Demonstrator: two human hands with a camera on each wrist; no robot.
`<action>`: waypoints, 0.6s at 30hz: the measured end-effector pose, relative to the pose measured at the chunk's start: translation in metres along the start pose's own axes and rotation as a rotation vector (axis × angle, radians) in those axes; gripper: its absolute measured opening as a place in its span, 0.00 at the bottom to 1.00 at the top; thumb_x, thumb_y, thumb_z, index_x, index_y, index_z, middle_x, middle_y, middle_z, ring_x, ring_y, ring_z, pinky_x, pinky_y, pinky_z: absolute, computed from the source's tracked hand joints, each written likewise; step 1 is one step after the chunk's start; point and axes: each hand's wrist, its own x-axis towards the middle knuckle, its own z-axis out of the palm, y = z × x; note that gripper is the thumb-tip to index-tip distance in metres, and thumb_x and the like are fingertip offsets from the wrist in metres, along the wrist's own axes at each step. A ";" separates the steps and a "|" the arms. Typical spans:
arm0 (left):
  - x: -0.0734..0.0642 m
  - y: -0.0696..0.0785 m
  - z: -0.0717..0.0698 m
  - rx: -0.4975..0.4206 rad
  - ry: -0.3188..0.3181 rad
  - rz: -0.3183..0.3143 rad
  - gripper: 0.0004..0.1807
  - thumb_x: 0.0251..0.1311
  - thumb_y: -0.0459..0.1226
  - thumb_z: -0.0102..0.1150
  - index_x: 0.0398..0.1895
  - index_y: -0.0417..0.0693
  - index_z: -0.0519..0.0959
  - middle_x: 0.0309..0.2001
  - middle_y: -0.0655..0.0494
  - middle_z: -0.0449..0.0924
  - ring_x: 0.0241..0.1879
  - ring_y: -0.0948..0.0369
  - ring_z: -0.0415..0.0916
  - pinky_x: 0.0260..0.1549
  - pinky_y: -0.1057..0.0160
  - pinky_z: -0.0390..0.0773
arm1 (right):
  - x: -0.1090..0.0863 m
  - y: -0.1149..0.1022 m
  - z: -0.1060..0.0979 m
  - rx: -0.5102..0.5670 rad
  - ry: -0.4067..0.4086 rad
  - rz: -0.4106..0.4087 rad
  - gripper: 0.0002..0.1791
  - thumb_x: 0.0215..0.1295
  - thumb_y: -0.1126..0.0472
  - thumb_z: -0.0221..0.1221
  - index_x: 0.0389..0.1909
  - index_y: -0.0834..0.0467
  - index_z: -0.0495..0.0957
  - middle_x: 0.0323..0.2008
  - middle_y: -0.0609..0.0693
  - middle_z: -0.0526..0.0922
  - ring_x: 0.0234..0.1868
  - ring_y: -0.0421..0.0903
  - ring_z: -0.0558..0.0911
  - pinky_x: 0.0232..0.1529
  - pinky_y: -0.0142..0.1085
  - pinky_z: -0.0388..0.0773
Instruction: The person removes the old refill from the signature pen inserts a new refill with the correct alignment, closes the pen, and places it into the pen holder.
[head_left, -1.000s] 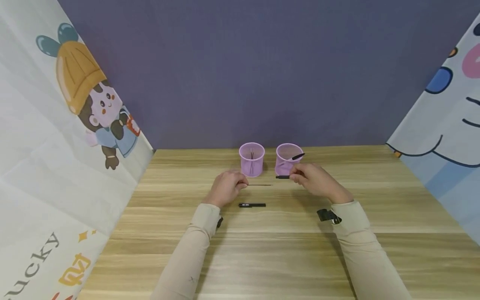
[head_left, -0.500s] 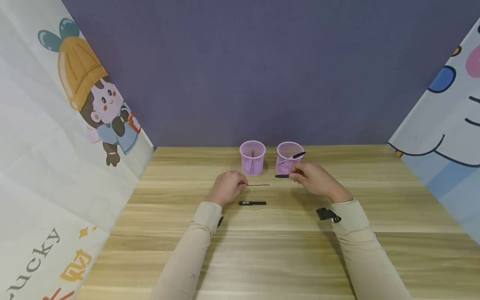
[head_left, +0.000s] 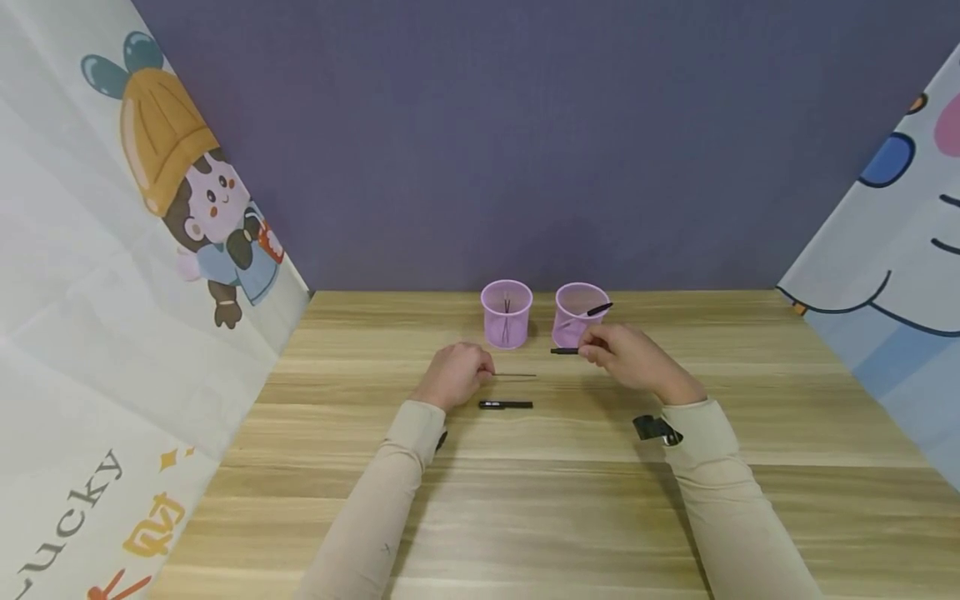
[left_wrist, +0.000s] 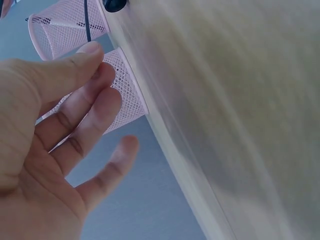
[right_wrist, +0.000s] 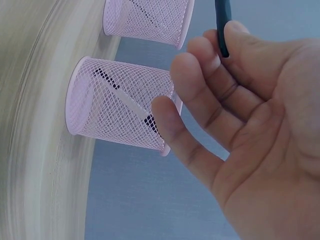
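My left hand [head_left: 454, 375] pinches a thin dark stick [head_left: 516, 375] between thumb and fingertips. The stick points right, above the table; in the left wrist view its dark shaft [left_wrist: 87, 22] runs up from the fingertips. A black pen [head_left: 564, 351] is pinched in my right hand [head_left: 626, 357], its far end pointing left. Part of this pen [right_wrist: 223, 30] shows beside the thumb in the right wrist view. Behind the hands stand two pink mesh cups. The left cup [head_left: 495, 332] contains thin dark sticks; the right cup [head_left: 567, 331] holds a leaning pen [head_left: 599, 309] with a black end.
Another black pen [head_left: 506, 405] lies on the wooden table [head_left: 570, 517], nearer the person than the cups. A dark blue-grey panel [head_left: 480, 150] rises behind the table. Printed white sheets flank it on the left [head_left: 67, 350] and right [head_left: 918, 267].
The free end of the thin stick has dipped slightly toward the person in my left hand. My right hand stays nearly still with its pen. The head view has shifted slightly.
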 end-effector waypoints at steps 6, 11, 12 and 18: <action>-0.001 -0.001 0.001 0.009 -0.026 -0.022 0.02 0.62 0.38 0.70 0.32 0.56 0.89 0.37 0.60 0.90 0.41 0.59 0.86 0.49 0.55 0.84 | 0.001 0.000 0.001 -0.004 -0.004 -0.002 0.04 0.74 0.63 0.60 0.38 0.59 0.80 0.27 0.49 0.80 0.28 0.41 0.75 0.31 0.36 0.73; -0.001 -0.002 0.002 0.010 -0.053 -0.046 0.02 0.61 0.38 0.71 0.31 0.57 0.89 0.36 0.60 0.90 0.40 0.59 0.86 0.48 0.56 0.84 | 0.002 0.000 0.002 -0.015 -0.001 -0.001 0.03 0.73 0.64 0.61 0.39 0.58 0.81 0.28 0.50 0.81 0.29 0.41 0.76 0.31 0.36 0.74; -0.001 -0.002 0.002 0.010 -0.057 -0.048 0.02 0.61 0.38 0.71 0.31 0.56 0.89 0.36 0.60 0.90 0.40 0.59 0.86 0.48 0.56 0.84 | 0.002 0.000 0.003 -0.014 -0.002 -0.004 0.03 0.73 0.64 0.60 0.39 0.59 0.81 0.28 0.49 0.81 0.29 0.41 0.76 0.31 0.35 0.74; -0.001 -0.005 0.005 0.025 -0.061 -0.050 0.03 0.59 0.37 0.72 0.31 0.57 0.89 0.36 0.60 0.90 0.41 0.59 0.86 0.49 0.55 0.84 | 0.001 -0.001 0.002 -0.006 -0.002 -0.008 0.03 0.73 0.63 0.60 0.39 0.59 0.81 0.28 0.47 0.81 0.29 0.41 0.76 0.31 0.35 0.74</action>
